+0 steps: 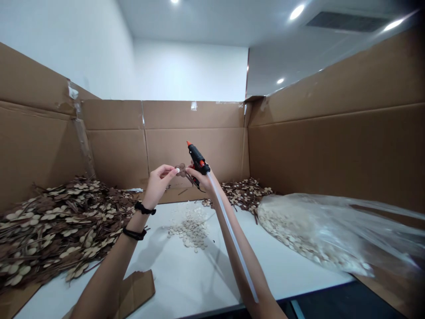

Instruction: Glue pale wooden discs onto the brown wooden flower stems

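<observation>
My left hand [157, 182] pinches a small white disc [178, 170] against a brown flower-shaped piece [182, 168]. My right hand [205, 180] is closed around a black and orange glue gun [197, 157], whose orange nozzle points up and away from me. The thumb and finger of that hand also touch the flower piece. A long, pale glue stick [229, 230] runs out of the gun's back end along my right forearm. Below both hands, a loose pile of small white discs [191, 230] lies on the white tabletop [186, 283].
A big heap of brown and cream flower pieces [66, 221] fills the left side. A smaller heap [245, 192] lies at the back right. On the right rests a clear plastic bag [312, 235] of white discs. Cardboard walls [195, 150] surround the table; a cardboard piece [137, 290] lies in front.
</observation>
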The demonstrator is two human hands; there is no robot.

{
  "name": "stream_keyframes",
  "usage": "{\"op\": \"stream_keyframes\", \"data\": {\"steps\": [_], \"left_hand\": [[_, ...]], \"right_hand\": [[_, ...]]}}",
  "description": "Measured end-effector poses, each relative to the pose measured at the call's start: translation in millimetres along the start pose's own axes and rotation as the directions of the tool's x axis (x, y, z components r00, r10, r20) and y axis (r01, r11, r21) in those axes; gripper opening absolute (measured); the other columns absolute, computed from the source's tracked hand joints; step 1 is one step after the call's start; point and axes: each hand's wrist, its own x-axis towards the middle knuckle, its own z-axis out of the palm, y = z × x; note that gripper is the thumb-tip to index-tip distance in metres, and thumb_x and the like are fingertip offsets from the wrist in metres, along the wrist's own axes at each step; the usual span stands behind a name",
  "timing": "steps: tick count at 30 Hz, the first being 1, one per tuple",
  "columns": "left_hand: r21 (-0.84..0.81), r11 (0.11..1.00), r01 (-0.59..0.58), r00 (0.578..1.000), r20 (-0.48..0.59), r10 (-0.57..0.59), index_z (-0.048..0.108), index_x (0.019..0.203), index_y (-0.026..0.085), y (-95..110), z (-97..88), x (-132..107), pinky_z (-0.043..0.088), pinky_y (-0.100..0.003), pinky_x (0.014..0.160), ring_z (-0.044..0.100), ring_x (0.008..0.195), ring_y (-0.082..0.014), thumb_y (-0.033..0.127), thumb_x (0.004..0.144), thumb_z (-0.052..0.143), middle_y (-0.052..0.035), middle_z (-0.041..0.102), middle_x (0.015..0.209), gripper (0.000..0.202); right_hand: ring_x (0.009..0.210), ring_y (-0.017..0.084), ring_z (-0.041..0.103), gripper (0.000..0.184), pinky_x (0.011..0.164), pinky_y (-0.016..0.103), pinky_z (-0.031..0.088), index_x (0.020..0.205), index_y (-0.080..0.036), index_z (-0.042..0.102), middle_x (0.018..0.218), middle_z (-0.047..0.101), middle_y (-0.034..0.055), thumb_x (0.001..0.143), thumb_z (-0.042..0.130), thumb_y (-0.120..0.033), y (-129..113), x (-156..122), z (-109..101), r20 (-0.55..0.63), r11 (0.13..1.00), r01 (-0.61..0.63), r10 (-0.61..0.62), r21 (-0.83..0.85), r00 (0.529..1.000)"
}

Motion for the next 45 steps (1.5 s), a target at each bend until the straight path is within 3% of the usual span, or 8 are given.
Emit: {"op": "stream_keyframes", "data": {"steps": [11, 19, 29, 34, 38, 42, 43, 45], "left_hand": [[0.076, 0.995, -0.057, 0.996, -0.057, 0.062, 0.058, 0.076, 0.017, -1, 4.1, -2, 0.04, -0.023, 0.059, 0.058, 0.066, -0.0142, 0.044, 0.076, 0.065, -0.0023, 0.064, 0.073, 0.028], [-0.126, 0.992, -0.006, 0.999, -0.032, 0.002, 0.043, 0.085, 0.02, -7, 4.7, 2, 0.045, -0.024, 0.067, 0.064, 0.072, -0.0144, 0.036, 0.07, 0.069, 0.0005, 0.063, 0.078, 0.034], [-0.164, 0.986, -0.014, 1.0, 0.011, 0.016, 0.032, 0.089, 0.022, -9, 5.3, 4, 0.044, -0.023, 0.065, 0.062, 0.068, -0.0108, 0.028, 0.072, 0.064, 0.0027, 0.065, 0.077, 0.037], [-0.147, 0.989, 0.004, 1.0, 0.009, -0.002, 0.033, 0.089, 0.022, -10, 4.7, 4, 0.044, -0.022, 0.065, 0.063, 0.07, -0.0108, 0.028, 0.073, 0.063, 0.0029, 0.063, 0.078, 0.035], [-0.086, 0.995, 0.059, 0.985, 0.167, -0.044, 0.039, 0.095, 0.021, -7, -11.5, 5, 0.046, -0.023, 0.066, 0.064, 0.075, -0.0134, 0.035, 0.076, 0.065, 0.0, 0.064, 0.082, 0.035], [-0.023, 0.99, 0.14, 0.912, 0.393, -0.119, 0.055, 0.106, 0.019, -8, -43.2, 10, 0.049, -0.027, 0.077, 0.062, 0.096, -0.0186, 0.052, 0.083, 0.055, -0.0097, 0.065, 0.105, 0.04], [-0.005, 0.986, 0.166, 0.897, 0.417, -0.149, 0.058, 0.106, 0.019, -12, -51.7, 12, 0.05, -0.028, 0.078, 0.061, 0.099, -0.0197, 0.055, 0.083, 0.052, -0.0114, 0.064, 0.109, 0.043], [0.095, 0.97, 0.223, 0.876, 0.418, -0.242, 0.062, 0.105, 0.018, -26, -67.7, 17, 0.05, -0.028, 0.074, 0.062, 0.095, -0.0204, 0.057, 0.083, 0.05, -0.012, 0.066, 0.108, 0.046]], "right_hand": [[0.059, 0.013, 0.048, 0.023, 0.055, 0.026, 0.039, 0.073, -0.02, 0.053, 0.064, 0.053, -0.0013, 0.075, 0.064, -0.04, 3, 0, 7, 0.055, 0.999, -0.003, 0.0, 0.053, 0.998], [0.057, 0.011, 0.046, 0.027, 0.054, 0.026, 0.04, 0.075, -0.02, 0.05, 0.066, 0.054, -0.002, 0.073, 0.065, -0.042, 4, 0, 9, 0.05, 0.999, -0.03, 0.03, 0.013, 0.998], [0.069, 0.014, 0.054, 0.024, 0.065, 0.028, 0.044, 0.076, -0.019, 0.05, 0.074, 0.058, -0.0003, 0.074, 0.066, -0.037, 8, 0, 9, 0.06, 1.0, 0.02, -0.02, 0.003, 0.998], [0.062, 0.012, 0.049, 0.024, 0.061, 0.028, 0.041, 0.074, -0.019, 0.051, 0.07, 0.055, -0.0017, 0.074, 0.066, -0.037, 8, -1, 12, 0.067, 1.0, 0.006, -0.008, 0.03, 0.998], [0.06, 0.011, 0.046, 0.022, 0.06, 0.027, 0.039, 0.074, -0.018, 0.053, 0.066, 0.053, -0.0024, 0.073, 0.065, -0.036, 8, 0, 8, 0.085, 1.0, 0.003, -0.003, 0.01, 0.996], [0.059, 0.011, 0.048, 0.018, 0.059, 0.026, 0.039, 0.074, -0.018, 0.056, 0.063, 0.054, -0.0028, 0.068, 0.067, -0.031, 8, 0, 2, 0.257, 0.995, -0.073, 0.087, -0.066, 0.962], [0.059, 0.012, 0.05, 0.017, 0.06, 0.026, 0.04, 0.074, -0.018, 0.057, 0.064, 0.056, -0.0022, 0.065, 0.068, -0.029, 9, -1, 0, 0.316, 0.99, -0.113, 0.133, -0.082, 0.939], [0.059, 0.013, 0.052, 0.019, 0.058, 0.027, 0.04, 0.071, -0.017, 0.059, 0.063, 0.058, -0.001, 0.059, 0.071, -0.024, 12, -2, -7, 0.294, 0.98, -0.178, 0.195, -0.084, 0.936]]}}
